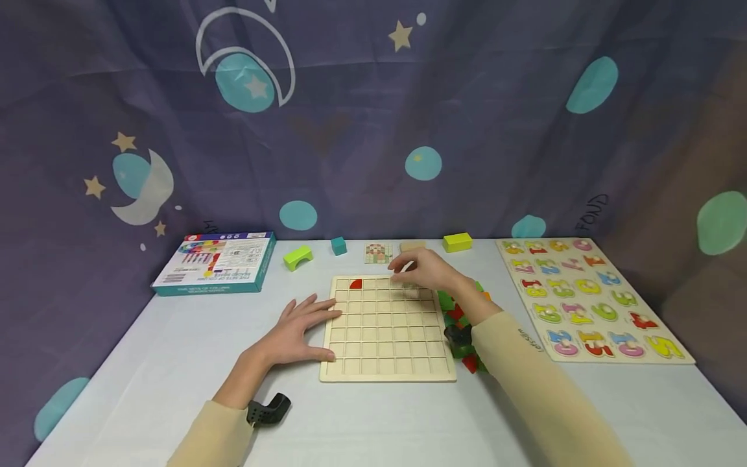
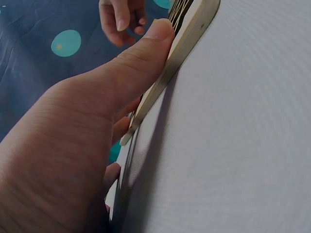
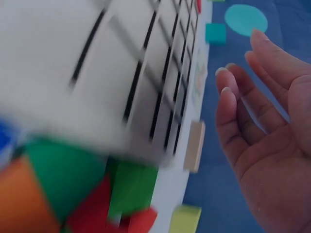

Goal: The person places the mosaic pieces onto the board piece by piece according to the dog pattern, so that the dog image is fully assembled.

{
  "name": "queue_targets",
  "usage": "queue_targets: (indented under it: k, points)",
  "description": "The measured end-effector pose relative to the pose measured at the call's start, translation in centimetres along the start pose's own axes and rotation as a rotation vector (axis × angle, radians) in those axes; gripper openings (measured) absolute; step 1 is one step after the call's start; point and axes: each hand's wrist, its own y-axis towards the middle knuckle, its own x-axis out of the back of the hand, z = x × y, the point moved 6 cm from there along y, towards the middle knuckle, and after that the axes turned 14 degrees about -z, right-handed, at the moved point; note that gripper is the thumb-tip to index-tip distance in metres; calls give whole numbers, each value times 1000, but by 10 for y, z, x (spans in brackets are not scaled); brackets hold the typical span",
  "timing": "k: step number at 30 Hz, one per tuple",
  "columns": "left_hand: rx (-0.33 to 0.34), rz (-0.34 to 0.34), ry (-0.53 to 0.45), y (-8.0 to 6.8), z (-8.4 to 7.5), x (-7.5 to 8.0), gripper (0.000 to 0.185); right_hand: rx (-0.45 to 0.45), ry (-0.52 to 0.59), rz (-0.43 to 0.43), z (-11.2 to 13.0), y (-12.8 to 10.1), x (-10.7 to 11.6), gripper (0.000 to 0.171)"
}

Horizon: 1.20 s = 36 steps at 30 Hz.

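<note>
A wooden grid board (image 1: 385, 376) lies on the white table, with one red quarter-circle piece (image 1: 356, 284) in its top row near the left. My left hand (image 1: 294, 332) rests at the board's left side, fingers spread. In the left wrist view the thumb (image 2: 141, 51) touches the board's edge (image 2: 194, 34). Over the board's upper right my right hand (image 1: 428, 271) hovers with loosely bent fingers. The right wrist view shows that hand (image 3: 267, 116) holding nothing. Partly hidden by the right arm, a pile of green, red and orange pieces (image 1: 457, 312) lies against the board's right side.
Along the back are a green arch block (image 1: 297, 257), a teal cube (image 1: 338, 246), a small patterned card (image 1: 378, 253), a tan block (image 1: 412, 245) and a yellow-green block (image 1: 457, 242). A flat box (image 1: 213, 264) sits at left, a number puzzle (image 1: 589, 298) at right.
</note>
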Motion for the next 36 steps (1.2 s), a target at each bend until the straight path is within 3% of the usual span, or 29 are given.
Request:
queue_targets:
  k: [17,36]
  points:
    - [5,1,-7,0,1,0,85,-99,-113,-86,-44,-35,62,34]
    - [5,1,-7,0,-3,1,84,-239,-183,-108,-87,-64,102,30]
